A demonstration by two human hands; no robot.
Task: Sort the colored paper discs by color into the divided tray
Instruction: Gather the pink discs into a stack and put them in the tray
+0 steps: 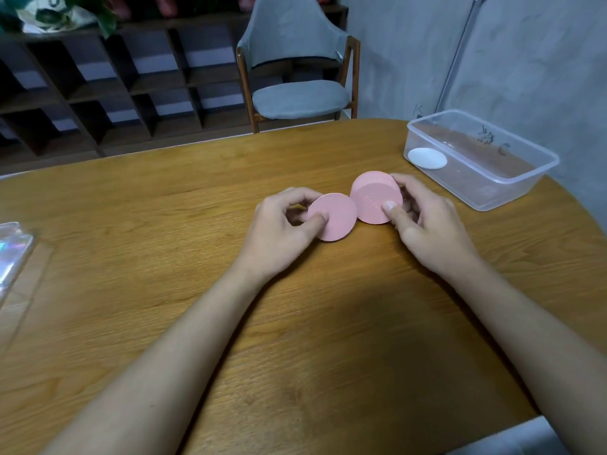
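Note:
My left hand (282, 221) pinches a flat pink round piece (335, 218) between thumb and fingers, tilted just above the wooden table (164, 257). Right beside it, my right hand (423, 221) grips a thicker pink round piece (374, 200), thumb on its face and fingers behind it. The two pink pieces touch edge to edge. At the far right stands a clear plastic tub (512, 178) with one white disc (427, 158) lying in its near-left corner.
A shiny clear plastic sheet (13, 254) lies at the table's left edge. A grey chair (295, 70) stands behind the table, with dark shelves at the back left and a grey wall at the right.

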